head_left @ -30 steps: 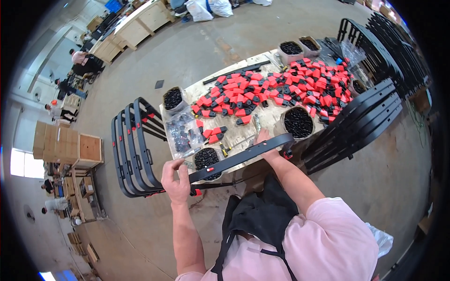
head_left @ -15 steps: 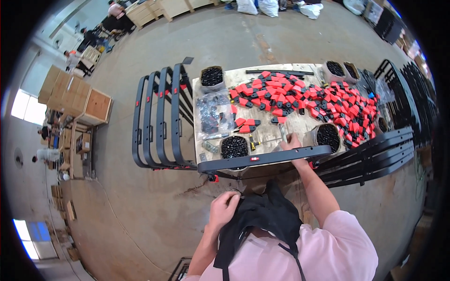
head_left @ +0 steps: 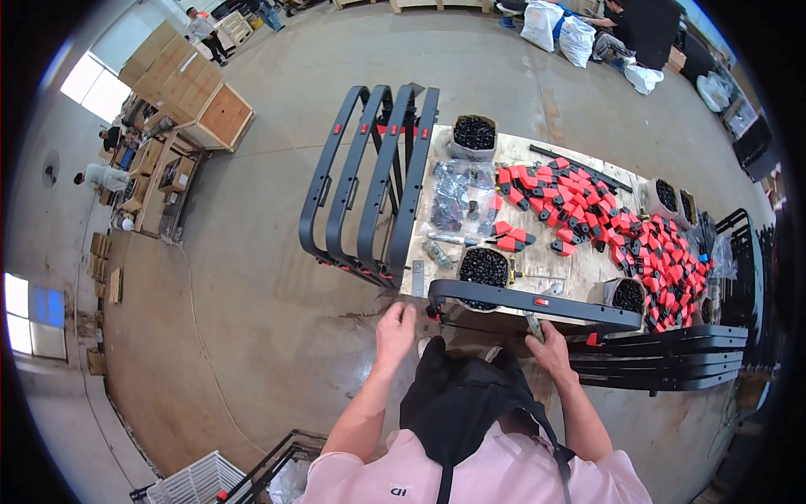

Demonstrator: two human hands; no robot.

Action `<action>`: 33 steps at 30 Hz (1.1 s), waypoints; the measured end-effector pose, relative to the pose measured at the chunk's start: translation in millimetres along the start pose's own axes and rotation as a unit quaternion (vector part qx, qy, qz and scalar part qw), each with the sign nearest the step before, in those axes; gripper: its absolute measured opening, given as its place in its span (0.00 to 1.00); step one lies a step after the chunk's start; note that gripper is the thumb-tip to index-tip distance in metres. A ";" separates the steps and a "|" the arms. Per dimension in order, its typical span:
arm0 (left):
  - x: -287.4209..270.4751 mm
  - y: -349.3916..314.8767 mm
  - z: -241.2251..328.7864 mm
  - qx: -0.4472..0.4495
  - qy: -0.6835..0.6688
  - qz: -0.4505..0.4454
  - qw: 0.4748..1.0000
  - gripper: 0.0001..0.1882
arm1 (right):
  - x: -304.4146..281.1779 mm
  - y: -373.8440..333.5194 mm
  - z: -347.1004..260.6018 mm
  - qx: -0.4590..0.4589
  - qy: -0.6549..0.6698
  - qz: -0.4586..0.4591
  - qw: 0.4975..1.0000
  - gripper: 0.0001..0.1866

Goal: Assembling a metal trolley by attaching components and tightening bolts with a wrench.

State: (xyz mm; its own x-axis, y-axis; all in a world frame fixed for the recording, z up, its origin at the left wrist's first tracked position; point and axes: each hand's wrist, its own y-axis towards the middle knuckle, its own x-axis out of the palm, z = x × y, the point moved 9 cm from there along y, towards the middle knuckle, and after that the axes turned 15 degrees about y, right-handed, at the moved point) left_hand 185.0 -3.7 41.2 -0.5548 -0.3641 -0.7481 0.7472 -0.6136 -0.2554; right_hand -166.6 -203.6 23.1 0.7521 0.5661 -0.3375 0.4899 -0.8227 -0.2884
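My right hand (head_left: 550, 350) is closed around a silver-grey hand tool (head_left: 533, 324) of a kind I cannot make out, at the table's near edge. The tool is beside a black tubular frame (head_left: 495, 294) with a rounded corner and a small red-and-white reflector. That frame lies along the near side of the wooden table (head_left: 575, 265). Left of the frame's end, my left hand (head_left: 395, 332) is held low with its fingers curled together; anything inside them is hidden. Beyond the frame lie a screwdriver (head_left: 520, 275) and a bag of small black parts (head_left: 484, 267).
Red-and-black plastic pieces (head_left: 579, 202) are heaped over the tabletop. Several similar black frames (head_left: 369, 189) stand at the table's left, and more are stacked (head_left: 663, 361) at its right. Behind me on the left are a white crate (head_left: 201, 480) and a black rack (head_left: 273, 462).
My right hand has drawn back from over the table to its near edge, with the tool. My left hand has moved forward, away from my apron. The view has swung left.
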 end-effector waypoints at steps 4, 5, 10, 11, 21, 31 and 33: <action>37.1 45.2 -56.4 -0.024 -0.167 -0.014 0.985 0.18 | 30.0 -25.6 -34.1 0.087 -0.124 -0.123 0.981 0.18; 43.4 48.2 -54.7 -0.022 -0.175 -0.022 0.984 0.18 | 32.6 -34.0 -43.2 0.076 -0.144 -0.136 0.977 0.19; 46.7 43.5 -22.6 0.037 -0.223 -0.024 0.974 0.17 | 10.3 -72.2 -123.0 0.009 -0.108 -0.199 0.974 0.12; 34.9 35.1 -13.1 0.087 -0.247 0.018 0.965 0.15 | -4.8 -78.6 -151.3 -0.013 -0.107 -0.181 0.978 0.08; -7.3 -0.5 20.4 0.042 -0.290 0.059 0.954 0.12 | -151.7 23.5 -246.2 -0.063 -0.273 -0.010 0.960 0.09; -15.1 -96.7 16.4 -0.057 -0.191 0.158 0.967 0.12 | 15.3 213.7 0.8 -0.228 -0.472 -0.370 0.767 0.14; -11.5 -123.6 18.1 -0.068 -0.152 0.166 0.972 0.12 | 41.5 216.1 26.5 -0.249 -0.479 -0.420 0.729 0.15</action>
State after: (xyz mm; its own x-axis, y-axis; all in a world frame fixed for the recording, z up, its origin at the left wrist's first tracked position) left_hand 92.4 63.6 92.5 -0.3419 -0.7293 -0.5927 0.9335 -0.3364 -0.1245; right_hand -41.2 -356.5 -77.0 -0.4425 0.4618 -0.7687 0.8792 0.0543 -0.4734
